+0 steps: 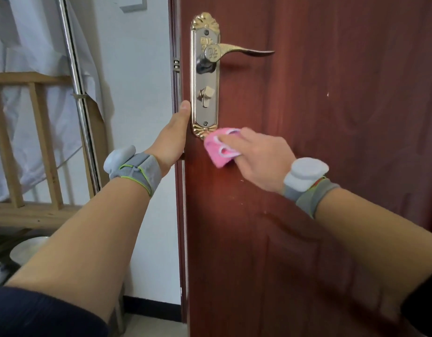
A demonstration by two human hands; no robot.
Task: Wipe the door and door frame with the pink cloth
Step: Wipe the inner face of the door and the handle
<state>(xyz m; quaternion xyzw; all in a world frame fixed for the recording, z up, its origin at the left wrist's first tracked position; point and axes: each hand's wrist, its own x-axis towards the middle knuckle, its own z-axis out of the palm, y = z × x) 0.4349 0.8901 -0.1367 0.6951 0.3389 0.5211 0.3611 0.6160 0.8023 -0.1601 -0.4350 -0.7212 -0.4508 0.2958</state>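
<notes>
A dark red-brown wooden door [319, 142] fills the right side of the view, standing open with its edge towards me. A gold and silver lock plate [205, 76] with a lever handle [246, 51] sits near that edge. My left hand [172, 139] grips the door's edge just left of the plate, thumb on the face. My right hand [256, 156] presses a folded pink cloth [220, 148] flat against the door directly below the plate's bottom end. The door frame is not clearly visible.
Left of the door is a white wall [142, 117]. A chrome pole [76, 93] and a wooden bed rail [22, 147] draped with white fabric stand at the far left. A pale bowl-like object [25, 249] lies low on the left.
</notes>
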